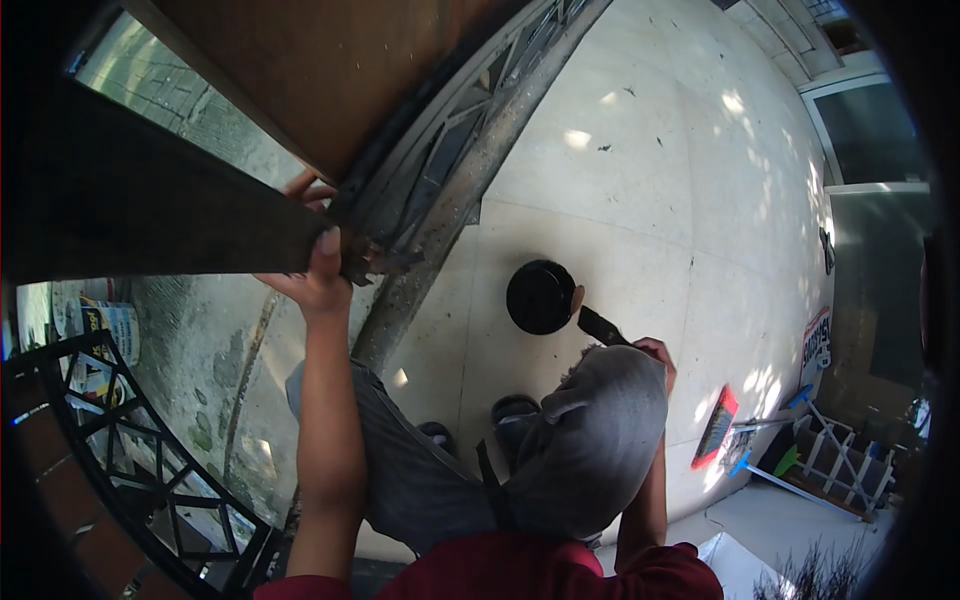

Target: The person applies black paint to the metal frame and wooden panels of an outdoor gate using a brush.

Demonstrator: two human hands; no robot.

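Observation:
At the left of the head view, my left hand (322,280) is wrapped round the end of a dark beam (180,200), thumb on the near side and fingertips showing beyond it. Beside it runs a metal lattice frame (455,150) with a worn lower rail. My right hand (657,355) is by my right knee, mostly hidden behind it. A dark flat blade or strip (602,328) sticks out past the knee; the knee hides whether that hand holds it. A black round container (540,297) stands on the floor, with a brown piece (577,299) at its right edge.
A brown panel (330,70) spans the upper left. Below left is a black lattice (130,440), with a printed sack (112,330) behind it. Pale floor tiles (620,200) extend right to a red-edged broom (715,428), blue-ended tools (800,490) and a glazed door (865,130).

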